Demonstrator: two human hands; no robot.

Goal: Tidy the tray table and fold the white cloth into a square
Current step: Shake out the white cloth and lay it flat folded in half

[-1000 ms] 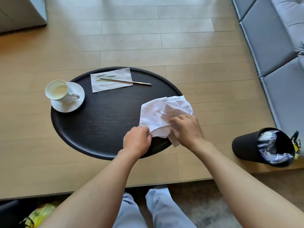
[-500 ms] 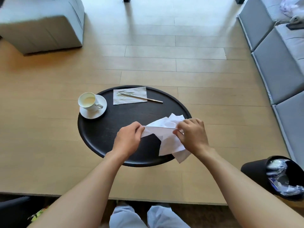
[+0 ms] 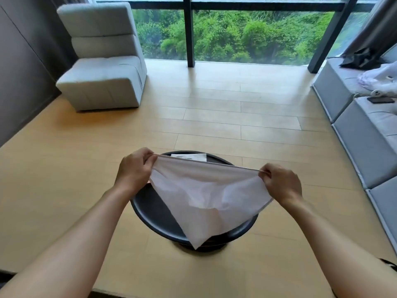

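Observation:
The white cloth (image 3: 206,190) hangs stretched in the air above the round black tray table (image 3: 154,214). My left hand (image 3: 136,168) pinches its top left corner and my right hand (image 3: 279,182) pinches its top right corner, so the upper edge is taut. The cloth sags to a point near the table's front rim. Behind its top edge a white paper napkin (image 3: 189,157) shows on the table. The cup and saucer are hidden behind my left hand and the cloth.
A grey armchair (image 3: 103,67) stands at the back left on the wooden floor. A grey sofa (image 3: 365,130) runs along the right side with a phone (image 3: 380,100) and clothes on it. Large windows fill the back.
The cloth has been lifted off the table and pulled open between both hands, which moved apart. The view has tilted up, so the room and windows now show; the bin has left the view.

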